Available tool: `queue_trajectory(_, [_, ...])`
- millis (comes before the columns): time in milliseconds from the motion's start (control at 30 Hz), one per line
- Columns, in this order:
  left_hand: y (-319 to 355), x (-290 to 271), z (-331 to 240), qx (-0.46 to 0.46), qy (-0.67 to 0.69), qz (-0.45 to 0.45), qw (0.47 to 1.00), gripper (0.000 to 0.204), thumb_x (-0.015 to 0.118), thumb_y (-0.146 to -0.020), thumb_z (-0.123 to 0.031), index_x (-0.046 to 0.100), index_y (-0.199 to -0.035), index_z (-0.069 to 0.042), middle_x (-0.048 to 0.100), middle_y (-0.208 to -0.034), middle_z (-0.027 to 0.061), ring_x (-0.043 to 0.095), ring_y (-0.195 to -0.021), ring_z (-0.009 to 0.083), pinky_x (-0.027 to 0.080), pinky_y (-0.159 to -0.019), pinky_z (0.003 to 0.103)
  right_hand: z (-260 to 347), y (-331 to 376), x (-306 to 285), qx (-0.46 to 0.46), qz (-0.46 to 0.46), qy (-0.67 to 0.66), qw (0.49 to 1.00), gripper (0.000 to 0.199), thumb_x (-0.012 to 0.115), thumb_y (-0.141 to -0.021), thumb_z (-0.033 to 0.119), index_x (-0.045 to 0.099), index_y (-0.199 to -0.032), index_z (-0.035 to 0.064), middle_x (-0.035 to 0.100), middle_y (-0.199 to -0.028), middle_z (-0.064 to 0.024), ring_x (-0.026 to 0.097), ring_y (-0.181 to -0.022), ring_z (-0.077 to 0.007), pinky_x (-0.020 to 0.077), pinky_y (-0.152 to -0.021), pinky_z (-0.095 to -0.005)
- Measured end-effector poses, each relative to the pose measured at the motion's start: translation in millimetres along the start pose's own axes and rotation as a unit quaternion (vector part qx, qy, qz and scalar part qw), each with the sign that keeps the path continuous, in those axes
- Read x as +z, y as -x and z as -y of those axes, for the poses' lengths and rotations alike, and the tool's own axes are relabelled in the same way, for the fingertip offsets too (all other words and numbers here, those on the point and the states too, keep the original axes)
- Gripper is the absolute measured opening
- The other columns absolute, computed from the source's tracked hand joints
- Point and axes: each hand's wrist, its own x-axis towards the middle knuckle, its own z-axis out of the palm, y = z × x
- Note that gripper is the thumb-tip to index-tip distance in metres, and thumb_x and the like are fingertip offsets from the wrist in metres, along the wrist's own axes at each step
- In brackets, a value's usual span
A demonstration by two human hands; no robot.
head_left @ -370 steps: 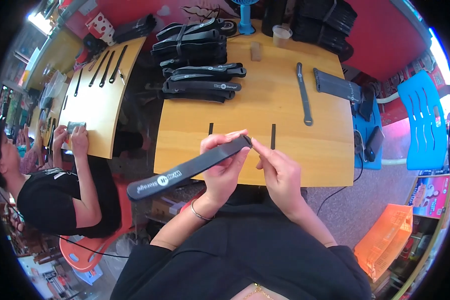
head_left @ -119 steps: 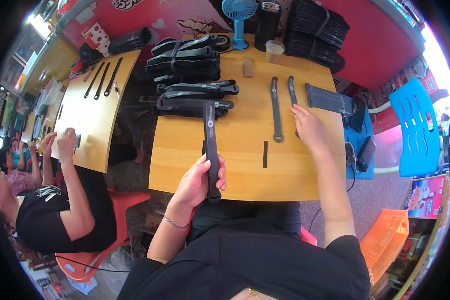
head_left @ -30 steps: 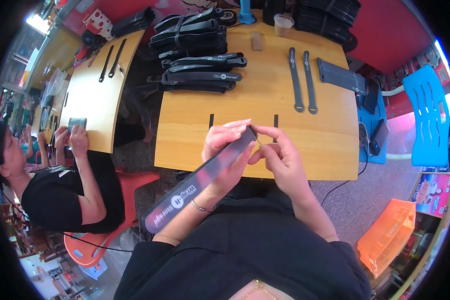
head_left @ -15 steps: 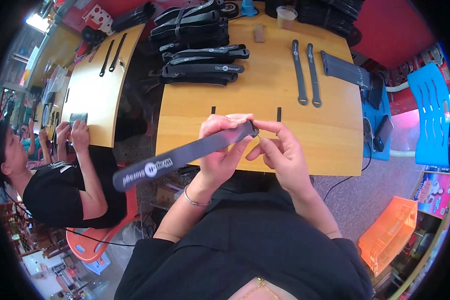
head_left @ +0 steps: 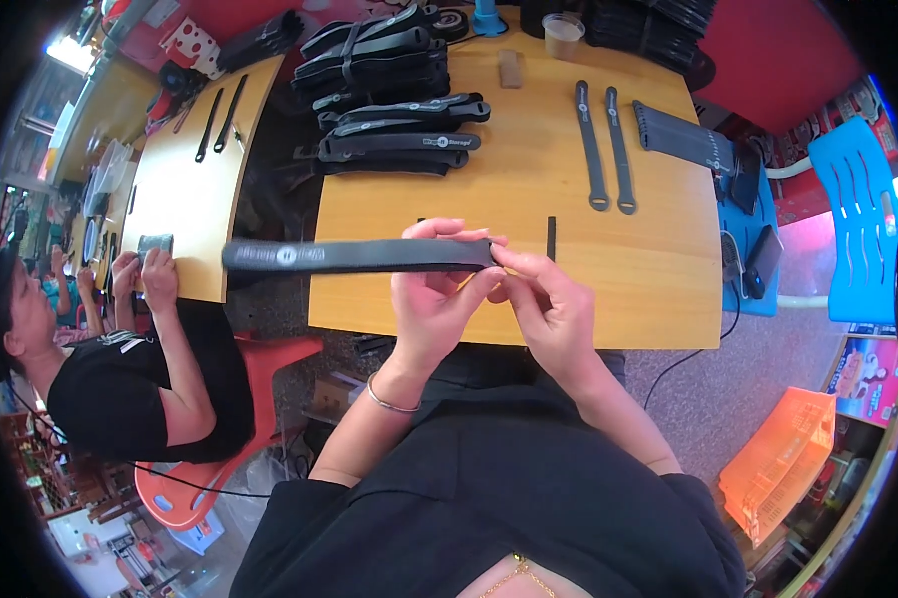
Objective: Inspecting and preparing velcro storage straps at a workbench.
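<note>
Wooden surface (head_left: 648,289), red wall (head_left: 768,70) beyond, carries stacked black straps (head_left: 374,75); left grip (head_left: 431,307) and right grip (head_left: 561,305) pinch another strap (head_left: 359,256).

Dark strap (head_left: 359,256) in left fingers (head_left: 475,289), end at right fingers (head_left: 531,265).

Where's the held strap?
Head view, left of centre: dark strap in the left hand, one end at the right hand, the other leftward past the table.

One head-worn fisheye looks down, upright and near, from above and behind the grip of the left hand (head_left: 427,304) and right hand (head_left: 554,309), taking in the shirt (head_left: 489,488) below it and table (head_left: 643,274) beyond.
</note>
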Motion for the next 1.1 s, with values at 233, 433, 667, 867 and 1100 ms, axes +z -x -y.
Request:
queue_trajectory(233, [-2.5, -10.3, -4.7, -0.105, -0.002, 0.022, 0.994, 0.056, 0.068, -0.079, 0.01, 0.038, -0.125, -0.001, 0.058, -0.107, 0.01, 0.061, -0.103, 0.0168, 0.052, -0.089, 0.028, -1.1, -3.2, -8.6, -0.009, 0.007, 0.074, 0.997, 0.022, 0.061, -0.085, -0.003, 0.066, -0.105, 0.0054, 0.068, -0.079, -0.0122, 0.066, -0.064, -0.0166, 0.0502, -0.055, -0.0259])
queue_trajectory(433, [-4.5, -18.9, -14.0, -0.19, 0.006, 0.085, 0.978, 0.052, 0.067, -0.08, 0.007, 0.04, -0.123, -0.001, 0.058, -0.105, 0.0071, 0.061, -0.1, 0.015, 0.051, -0.088, 0.029, 4.0, -9.3, -17.5, -0.04, 0.015, 0.146, 0.988, 0.023, 0.063, -0.081, -0.004, 0.068, -0.101, 0.0063, 0.068, -0.077, -0.01, 0.066, -0.063, -0.0183, 0.05, -0.055, -0.0277])
queue_trajectory(667, [-1.7, -25.0, -15.9, -0.221, 0.08, 0.096, 0.967, 0.038, 0.051, -0.083, 0.009, 0.042, -0.119, 0.0, 0.055, -0.106, 0.0084, 0.06, -0.101, 0.0189, 0.05, -0.09, 0.032, 22.0, -15.1, -29.2, -0.173, 0.111, 0.259, 0.944, 0.027, 0.067, -0.079, -0.001, 0.066, -0.105, 0.0067, 0.066, -0.071, -0.0068, 0.059, -0.057, -0.0096, 0.0445, -0.053, -0.0237])
queue_trajectory(867, [1.3, -11.9, -13.6, -0.262, 0.144, 0.001, 0.954, 0.041, 0.041, -0.082, 0.01, 0.042, -0.123, 0.001, 0.059, -0.102, 0.0115, 0.063, -0.097, 0.0253, 0.053, -0.087, 0.038, 14.8, -3.8, -50.2, 0.077, 0.155, 0.248, 0.953, 0.042, 0.078, -0.075, 0.015, 0.064, -0.114, 0.0076, 0.052, -0.055, -0.0011, 0.039, -0.046, -0.0064, 0.0309, -0.046, -0.0238])
queue_trajectory(1100, [5.4, -3.4, -12.2, -0.267, 0.129, 0.075, 0.952, 0.054, 0.045, -0.09, 0.003, 0.026, -0.14, -0.002, 0.055, -0.105, 0.0083, 0.058, -0.099, 0.018, 0.049, -0.087, 0.031, 5.5, -6.6, -28.7, -0.112, 0.067, 0.109, 0.986, 0.032, 0.077, -0.074, 0.008, 0.069, -0.106, 0.0097, 0.059, -0.086, -0.0038, 0.057, -0.066, -0.0098, 0.0428, -0.055, -0.023])
